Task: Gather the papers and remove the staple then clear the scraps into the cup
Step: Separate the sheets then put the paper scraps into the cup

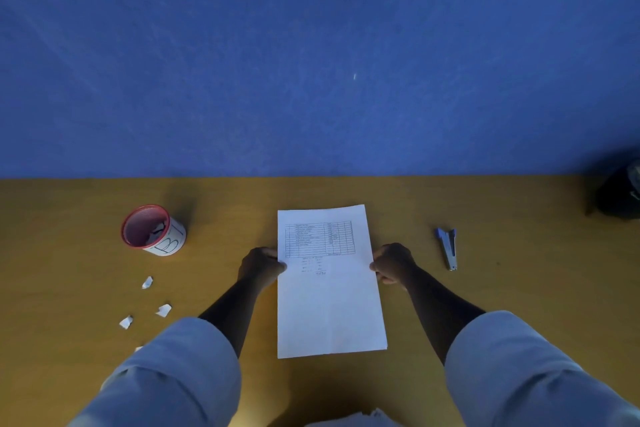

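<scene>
White papers [329,305] with a printed table near the top lie in the middle of the wooden table [485,288]. My left hand [260,267] grips their left edge and my right hand [393,263] grips their right edge, both at about the same height. A red-rimmed white cup [154,230] stands to the far left with scraps inside. Three small paper scraps [147,282] [163,310] [126,322] lie on the table below the cup. A blue-grey staple remover [449,248] lies to the right of the papers. No staple is visible.
A blue wall [311,62] rises behind the table's far edge. A dark object [620,194] sits at the far right edge. More white paper [360,419] peeks in at the bottom of the view.
</scene>
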A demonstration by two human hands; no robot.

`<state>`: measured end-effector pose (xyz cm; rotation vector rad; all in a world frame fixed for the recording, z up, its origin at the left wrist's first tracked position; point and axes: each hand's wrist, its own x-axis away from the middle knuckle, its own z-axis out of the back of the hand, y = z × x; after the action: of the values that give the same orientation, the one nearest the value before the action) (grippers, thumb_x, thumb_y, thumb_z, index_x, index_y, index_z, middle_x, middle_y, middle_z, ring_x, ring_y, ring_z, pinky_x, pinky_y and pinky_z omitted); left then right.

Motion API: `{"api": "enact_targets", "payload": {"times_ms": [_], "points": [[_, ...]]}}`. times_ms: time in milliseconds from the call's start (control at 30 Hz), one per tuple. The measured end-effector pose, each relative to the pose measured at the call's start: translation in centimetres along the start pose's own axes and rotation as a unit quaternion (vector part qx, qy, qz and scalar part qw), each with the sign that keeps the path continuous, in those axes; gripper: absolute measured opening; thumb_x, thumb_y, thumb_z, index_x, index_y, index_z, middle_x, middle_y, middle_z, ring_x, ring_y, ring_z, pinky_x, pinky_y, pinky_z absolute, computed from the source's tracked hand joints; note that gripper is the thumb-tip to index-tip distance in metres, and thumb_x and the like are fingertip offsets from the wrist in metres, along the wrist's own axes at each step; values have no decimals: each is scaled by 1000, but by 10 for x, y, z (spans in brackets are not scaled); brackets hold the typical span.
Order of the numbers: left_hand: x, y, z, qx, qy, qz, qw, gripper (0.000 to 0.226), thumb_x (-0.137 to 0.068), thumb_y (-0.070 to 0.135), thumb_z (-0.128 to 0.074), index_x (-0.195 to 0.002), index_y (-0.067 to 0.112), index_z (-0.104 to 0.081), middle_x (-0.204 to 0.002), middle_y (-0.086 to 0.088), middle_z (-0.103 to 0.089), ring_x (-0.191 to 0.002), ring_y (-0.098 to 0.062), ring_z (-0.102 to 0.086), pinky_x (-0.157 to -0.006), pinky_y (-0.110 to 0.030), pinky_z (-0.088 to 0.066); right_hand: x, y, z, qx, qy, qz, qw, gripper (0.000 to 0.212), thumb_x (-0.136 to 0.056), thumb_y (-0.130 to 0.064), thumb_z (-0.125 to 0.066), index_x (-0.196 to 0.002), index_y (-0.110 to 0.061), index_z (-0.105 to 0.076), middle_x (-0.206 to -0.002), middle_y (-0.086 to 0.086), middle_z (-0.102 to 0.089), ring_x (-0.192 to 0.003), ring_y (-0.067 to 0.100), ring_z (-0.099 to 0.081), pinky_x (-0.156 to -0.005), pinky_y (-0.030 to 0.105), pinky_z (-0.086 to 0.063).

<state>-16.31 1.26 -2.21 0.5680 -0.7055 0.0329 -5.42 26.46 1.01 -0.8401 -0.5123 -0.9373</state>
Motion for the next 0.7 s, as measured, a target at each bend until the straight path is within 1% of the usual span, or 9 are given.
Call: {"api": "enact_targets", "payload": {"times_ms": [67,100,167,267,333,433,467,600,700], "points": [[0,1,0,-6,16,-7,1000,17,-81,19,-72,-97,23,-72,-115,5,-74,-79,-12,-67,-56,-21,-49,-1,1,-1,7,4,0,1000,16,-84,-5,-66,-99,-2,-69,-91,13,-72,-81,24,-72,-77,36,-61],[0,1,0,-7,22,-9,1000,17,-80,18,-73,-96,24,-71,-115,4,-74,-79,-13,-67,-56,-21,-49,-1,1,-2,12,6,-1,1000,15,-84,-4,-64,-98,-1,-69,-90,14,-73,-82,25,-72,-78,37,-61],[0,2,0,-9,32,-11,999,14,-80,17,-74,-86,26,-65,-113,3,-74,-79,-13,-66,-57,-20,-50,-2,2,-2,25,13,1,1000,16,-84,-5,-60,-95,-1,-71,-89,15,-74,-83,26,-72,-80,37,-60],[1,3,0,-18,33,-19,999,20,-82,18,-74,-74,30,-59,-113,3,-74,-71,-7,-65,-56,-19,-50,-3,2,-2,35,19,6,999,16,-85,-7,-59,-92,-1,-72,-87,14,-74,-82,25,-72,-81,36,-60],[0,2,0,-23,30,-22,999,21,-83,19,-73,-71,29,-60,-113,4,-74,-69,-6,-65,-55,-18,-49,-5,2,-2,37,14,6,999,16,-84,-6,-58,-91,-1,-72,-86,14,-75,-82,26,-73,-81,37,-59],[-1,0,0,-30,24,-24,999,17,-84,20,-70,-71,27,-62,-113,6,-74,-69,-7,-67,-54,-18,-49,-7,3,-3,50,10,9,999,16,-83,-6,-58,-91,-1,-72,-87,13,-75,-82,26,-72,-81,35,-59],[-1,0,1,-33,23,-25,999,17,-84,20,-70,-70,26,-62,-113,6,-75,-69,-8,-68,-54,-18,-49,-7,4,-4,53,14,11,998,16,-82,-8,-59,-90,-2,-71,-87,13,-74,-81,25,-72,-79,33,-60],[1,1,0,-25,31,-25,999,21,-84,21,-70,-68,29,-60,-114,7,-74,-69,-8,-68,-56,-20,-52,-4,2,-3,74,26,16,997,11,-81,-12,-60,-88,-6,-67,-86,7,-71,-74,19,-67,-64,25,-55],[2,1,-1,-20,36,-28,999,24,-85,21,-70,-66,29,-58,-113,6,-74,-69,-8,-68,-57,-22,-53,0,0,-3,93,27,17,995,6,-79,-13,-61,-82,-8,-63,-78,5,-67,-62,14,-58,-49,19,-42]]}}
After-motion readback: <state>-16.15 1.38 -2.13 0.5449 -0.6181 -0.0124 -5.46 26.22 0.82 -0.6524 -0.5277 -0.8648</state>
